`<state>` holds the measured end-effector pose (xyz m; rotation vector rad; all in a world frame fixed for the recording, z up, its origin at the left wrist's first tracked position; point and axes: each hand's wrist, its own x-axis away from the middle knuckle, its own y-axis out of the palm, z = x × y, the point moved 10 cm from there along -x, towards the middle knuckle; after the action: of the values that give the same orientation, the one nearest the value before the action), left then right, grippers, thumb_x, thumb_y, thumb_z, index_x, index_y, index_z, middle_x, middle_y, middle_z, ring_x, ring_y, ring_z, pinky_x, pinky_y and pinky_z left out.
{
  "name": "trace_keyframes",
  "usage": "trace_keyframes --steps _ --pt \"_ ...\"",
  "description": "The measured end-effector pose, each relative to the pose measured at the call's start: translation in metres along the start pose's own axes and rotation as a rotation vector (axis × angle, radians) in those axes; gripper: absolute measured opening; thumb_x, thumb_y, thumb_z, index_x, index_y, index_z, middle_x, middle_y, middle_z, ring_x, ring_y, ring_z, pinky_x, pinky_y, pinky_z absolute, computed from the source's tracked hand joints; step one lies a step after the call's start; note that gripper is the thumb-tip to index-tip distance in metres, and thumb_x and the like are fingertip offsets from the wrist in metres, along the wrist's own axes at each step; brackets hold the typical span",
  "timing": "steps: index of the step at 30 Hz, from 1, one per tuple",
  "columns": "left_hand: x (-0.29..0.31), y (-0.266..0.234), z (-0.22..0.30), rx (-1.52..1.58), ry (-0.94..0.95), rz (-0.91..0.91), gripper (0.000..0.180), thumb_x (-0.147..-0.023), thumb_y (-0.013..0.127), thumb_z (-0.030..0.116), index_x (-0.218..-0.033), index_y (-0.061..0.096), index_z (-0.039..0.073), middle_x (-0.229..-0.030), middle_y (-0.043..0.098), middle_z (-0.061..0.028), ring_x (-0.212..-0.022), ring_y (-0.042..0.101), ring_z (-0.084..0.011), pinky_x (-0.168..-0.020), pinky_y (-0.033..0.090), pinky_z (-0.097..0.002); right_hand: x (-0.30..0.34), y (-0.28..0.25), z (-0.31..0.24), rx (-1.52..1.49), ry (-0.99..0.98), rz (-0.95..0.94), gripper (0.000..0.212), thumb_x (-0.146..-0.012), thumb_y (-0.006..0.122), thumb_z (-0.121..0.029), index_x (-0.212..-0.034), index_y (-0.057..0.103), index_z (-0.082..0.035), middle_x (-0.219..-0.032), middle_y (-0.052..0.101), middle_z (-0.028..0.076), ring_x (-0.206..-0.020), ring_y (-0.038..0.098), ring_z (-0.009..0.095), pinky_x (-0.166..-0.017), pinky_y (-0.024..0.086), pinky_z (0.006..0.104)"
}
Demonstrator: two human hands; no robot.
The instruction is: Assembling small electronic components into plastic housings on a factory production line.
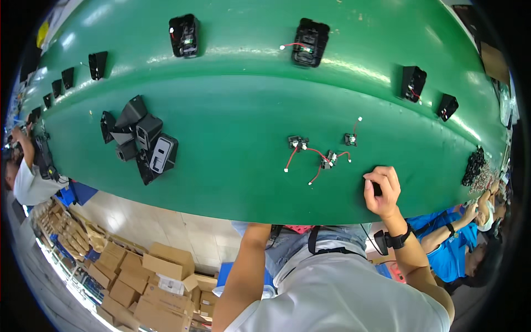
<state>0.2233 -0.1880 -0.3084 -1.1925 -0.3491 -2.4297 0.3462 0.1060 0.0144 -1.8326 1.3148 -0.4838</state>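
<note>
My right hand (382, 191) rests on the green table near its front edge, fingers curled around a small black part (377, 188) that they mostly cover. A black strap with a dark block is around that wrist. My left forearm (255, 238) reaches the table's front edge, and the hand beyond it is hidden. Left of my right hand lie several small black connector pieces with red wires: one (297, 143), another (329, 160), and a third (350, 139) farther to the right.
A pile of black plastic housings (148, 131) lies left on the table (232, 182). Along the far strip stand several black housings, one (310, 43) with a red wire. Dark cables (474, 167) lie at the right, beside a person in blue (451, 249). Cardboard boxes (166, 260) fill the floor.
</note>
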Motion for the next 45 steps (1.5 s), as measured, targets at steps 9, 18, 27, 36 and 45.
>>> trace_keyframes --steps 9,18,27,36,45 --pt "0.013 -0.092 -0.005 -0.277 0.147 0.26 0.036 -0.082 0.056 0.037 -0.07 0.07 0.006 -0.068 0.068 -0.0143 -0.063 0.065 -0.0327 -0.066 0.053 -0.0438 0.004 -0.016 0.007 -0.11 0.03 0.142 0.011 -0.073 0.065 0.001 -0.083 0.065 -0.003 -0.081 0.059 0.01 -0.069 0.058 0.023 -0.062 0.047 0.0324" --pt "0.004 -0.165 0.025 -0.438 0.417 0.603 0.037 -0.084 0.055 0.037 -0.072 0.07 0.006 -0.069 0.068 -0.0147 -0.065 0.066 -0.0334 -0.067 0.053 -0.0444 0.008 -0.011 0.002 -0.2 0.01 0.124 0.009 -0.075 0.064 0.0 -0.083 0.064 -0.002 -0.083 0.059 0.009 -0.069 0.058 0.02 -0.06 0.048 0.0291" --pt "0.063 -0.164 0.031 -0.535 0.619 0.938 0.038 -0.085 0.054 0.037 -0.073 0.071 0.005 -0.071 0.068 -0.0151 -0.066 0.066 -0.034 -0.069 0.052 -0.0449 0.01 -0.01 0.0 -0.192 -0.074 0.168 0.007 -0.078 0.063 -0.006 -0.083 0.064 -0.003 -0.077 0.058 0.008 -0.061 0.053 0.018 -0.057 0.045 0.0292" --pt "0.167 -0.151 0.05 -0.556 0.052 0.822 0.037 -0.088 0.056 0.034 -0.077 0.069 0.001 -0.079 0.066 -0.0208 -0.078 0.063 -0.0389 -0.072 0.05 -0.0457 -0.02 -0.011 0.023 -0.184 -0.038 0.127 0.013 -0.079 0.066 -0.014 -0.085 0.067 -0.003 -0.079 0.063 0.008 -0.06 0.056 0.016 -0.057 0.045 0.0281" --pt "0.292 -0.144 0.154 -0.464 0.277 0.768 0.025 -0.088 0.062 0.025 -0.082 0.063 0.001 -0.076 0.064 -0.0176 -0.07 0.063 -0.0344 -0.066 0.051 -0.0379 -0.079 0.005 0.008 -0.236 -0.127 0.021 0.029 -0.08 0.071 -0.024 -0.102 0.067 -0.005 -0.08 0.066 0.005 -0.067 0.061 0.016 -0.061 0.049 0.0308"
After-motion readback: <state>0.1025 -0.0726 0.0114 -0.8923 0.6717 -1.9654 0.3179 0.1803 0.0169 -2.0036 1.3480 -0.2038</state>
